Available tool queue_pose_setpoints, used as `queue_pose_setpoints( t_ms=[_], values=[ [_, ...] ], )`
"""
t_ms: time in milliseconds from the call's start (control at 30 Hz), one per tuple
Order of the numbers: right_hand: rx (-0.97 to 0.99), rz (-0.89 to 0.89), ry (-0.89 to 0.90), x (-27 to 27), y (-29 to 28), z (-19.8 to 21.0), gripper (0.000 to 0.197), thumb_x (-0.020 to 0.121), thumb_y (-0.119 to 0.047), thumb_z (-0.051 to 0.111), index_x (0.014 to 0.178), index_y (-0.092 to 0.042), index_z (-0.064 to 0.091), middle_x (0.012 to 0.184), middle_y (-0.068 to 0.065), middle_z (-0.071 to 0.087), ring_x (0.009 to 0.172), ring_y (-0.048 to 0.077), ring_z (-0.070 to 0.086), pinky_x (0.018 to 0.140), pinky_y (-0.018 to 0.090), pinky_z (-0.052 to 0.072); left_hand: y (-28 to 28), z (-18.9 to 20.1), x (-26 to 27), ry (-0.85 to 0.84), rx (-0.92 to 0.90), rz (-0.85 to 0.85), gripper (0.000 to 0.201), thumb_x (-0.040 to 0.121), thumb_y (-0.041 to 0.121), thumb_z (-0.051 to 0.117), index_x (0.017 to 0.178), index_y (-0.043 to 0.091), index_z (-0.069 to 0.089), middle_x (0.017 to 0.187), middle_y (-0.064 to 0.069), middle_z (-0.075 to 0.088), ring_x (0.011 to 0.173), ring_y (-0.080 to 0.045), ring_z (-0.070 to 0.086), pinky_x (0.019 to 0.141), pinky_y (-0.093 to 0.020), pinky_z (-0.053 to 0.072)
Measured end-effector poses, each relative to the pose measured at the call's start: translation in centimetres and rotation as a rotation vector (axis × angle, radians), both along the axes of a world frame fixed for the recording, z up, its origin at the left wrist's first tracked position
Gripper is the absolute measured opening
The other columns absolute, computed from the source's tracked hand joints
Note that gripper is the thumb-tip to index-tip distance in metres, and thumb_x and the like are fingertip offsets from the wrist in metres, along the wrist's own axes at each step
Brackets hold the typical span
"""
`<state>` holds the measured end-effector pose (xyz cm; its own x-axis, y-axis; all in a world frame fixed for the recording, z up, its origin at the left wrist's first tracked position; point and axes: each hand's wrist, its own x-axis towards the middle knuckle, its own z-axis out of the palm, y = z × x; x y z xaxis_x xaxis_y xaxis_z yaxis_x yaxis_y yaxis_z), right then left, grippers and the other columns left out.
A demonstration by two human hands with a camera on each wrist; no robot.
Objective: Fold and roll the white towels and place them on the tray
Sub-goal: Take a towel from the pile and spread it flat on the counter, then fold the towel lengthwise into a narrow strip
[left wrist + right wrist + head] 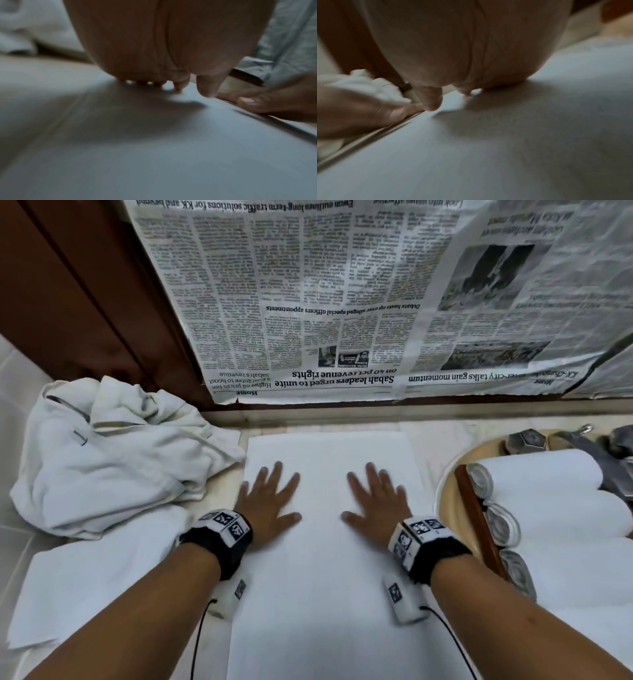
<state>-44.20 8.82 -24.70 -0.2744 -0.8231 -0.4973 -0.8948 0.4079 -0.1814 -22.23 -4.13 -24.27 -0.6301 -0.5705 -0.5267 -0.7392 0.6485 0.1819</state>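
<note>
In the head view, a white towel (329, 542) lay folded into a long flat strip down the middle of the frame, from the bottom edge up to just short of the newspaper (342, 302) covering the wall at the top. Both hands rested flat on it with fingers straight and spread, gripping nothing: the left hand (269, 503) left of centre, the right hand (375, 503) right of centre, each just inside a long edge of the strip. The wrist views, blurred, showed only palms pressed against the cloth and the other hand's fingertips lying on it.

At the right edge of the frame, three rolled towels (555, 525) already lay side by side on the tray (474, 515), touching one another. A crumpled pile of unfolded towels (113, 457) sat at the left, with another flat white cloth (89, 587) below it.

The strip looked soft, light and limp; it would probably hold no shape of its own and slide easily on the smooth counter. Pressed palms seemed suited to flattening it. For rolling, the sensible hold was judged to be one short end, taken near both corners at once, keeping even pressure so the layers do not skew. Once rolled, it would likely need grasping around the middle, or the loose tail could spring open.
</note>
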Motion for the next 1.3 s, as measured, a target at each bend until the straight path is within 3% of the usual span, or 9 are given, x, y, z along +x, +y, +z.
queue_pose_setpoints(
  t_ms=[133,233,400,533,767,933,1000,1133,1300],
  values=[
    [-0.026,-0.306,0.095,-3.7,-0.9,0.3,0.082,0.096,-0.064,0.035,0.157,-0.030,-0.008,0.162,0.007,-0.023,0.151,0.030,-0.014,0.121,0.051,0.001,-3.4,0.3,1.5,-0.049,-0.046,0.315,0.082,0.093,0.069,0.029,0.154,0.035,-0.014,0.163,-0.003,-0.019,0.150,-0.027,-0.010,0.120,-0.051,0.000],
    [-0.082,-0.221,0.128,-1.9,-1.4,1.3,0.085,0.095,-0.063,0.036,0.156,-0.025,-0.010,0.161,0.012,-0.026,0.149,0.032,-0.019,0.119,0.051,-0.004,-2.5,1.5,0.3,-0.019,-0.131,0.265,0.084,0.096,0.065,0.032,0.156,0.026,-0.011,0.162,-0.009,-0.018,0.150,-0.032,-0.004,0.120,-0.048,0.002],
    [0.016,0.048,-0.086,2.3,2.1,1.6,0.085,0.095,-0.065,0.039,0.156,-0.032,-0.012,0.158,0.003,-0.033,0.149,0.027,-0.023,0.119,0.050,-0.004,2.3,0.3,2.0,-0.008,0.029,0.196,0.091,0.084,0.076,0.023,0.155,0.030,-0.012,0.158,0.000,-0.030,0.149,-0.029,-0.019,0.118,-0.051,0.000],
    [0.003,-0.254,0.047,1.6,6.9,1.5,0.086,0.095,-0.064,0.037,0.156,-0.028,-0.011,0.160,0.008,-0.028,0.150,0.029,-0.018,0.121,0.051,0.001,4.6,0.0,6.3,-0.053,-0.045,0.475,0.087,0.095,0.065,0.032,0.155,0.024,-0.016,0.158,-0.008,-0.031,0.149,-0.030,-0.019,0.119,-0.053,0.002],
    [0.053,0.070,-0.133,6.3,14.1,2.9,0.085,0.096,-0.062,0.039,0.156,-0.029,-0.011,0.159,0.005,-0.032,0.149,0.027,-0.022,0.120,0.049,-0.002,14.2,0.6,9.0,0.014,0.080,0.161,0.115,0.055,0.093,0.001,0.152,0.033,-0.018,0.147,0.004,-0.042,0.147,-0.024,-0.024,0.119,-0.048,-0.002],
    [0.078,-0.165,0.047,5.9,20.0,2.3,0.090,0.094,-0.064,0.038,0.156,-0.027,-0.015,0.158,0.011,-0.031,0.149,0.032,-0.019,0.121,0.052,0.004,17.0,0.9,13.1,-0.081,0.002,0.423,0.086,0.095,0.066,0.029,0.154,0.026,-0.019,0.158,-0.006,-0.031,0.149,-0.029,-0.017,0.121,-0.050,0.005],
    [0.057,-0.133,0.065,7.2,22.1,2.8,0.092,0.095,-0.063,0.039,0.154,-0.023,-0.019,0.156,0.013,-0.035,0.148,0.032,-0.022,0.121,0.051,0.000,19.4,1.7,13.2,-0.022,0.023,0.357,0.098,0.087,0.076,0.031,0.151,0.026,-0.023,0.157,-0.010,-0.032,0.149,-0.034,-0.016,0.121,-0.048,0.008],
    [0.021,0.068,-0.066,10.1,26.6,2.5,0.088,0.094,-0.064,0.040,0.154,-0.032,-0.017,0.151,0.002,-0.043,0.147,0.027,-0.028,0.120,0.050,-0.005,25.0,1.8,14.1,-0.012,0.163,0.132,0.133,0.041,0.106,0.003,0.152,0.035,-0.019,0.145,0.004,-0.043,0.146,-0.029,-0.025,0.119,-0.048,0.000],
    [0.003,-0.095,-0.002,9.1,31.9,0.5,0.089,0.086,-0.080,0.028,0.147,-0.043,-0.026,0.151,-0.007,-0.043,0.146,0.021,-0.030,0.116,0.054,-0.012,29.0,0.4,18.7,-0.091,0.057,0.354,0.106,0.072,0.091,0.028,0.145,0.042,-0.031,0.140,0.005,-0.050,0.144,-0.029,-0.031,0.117,-0.053,-0.008]
  ],
)
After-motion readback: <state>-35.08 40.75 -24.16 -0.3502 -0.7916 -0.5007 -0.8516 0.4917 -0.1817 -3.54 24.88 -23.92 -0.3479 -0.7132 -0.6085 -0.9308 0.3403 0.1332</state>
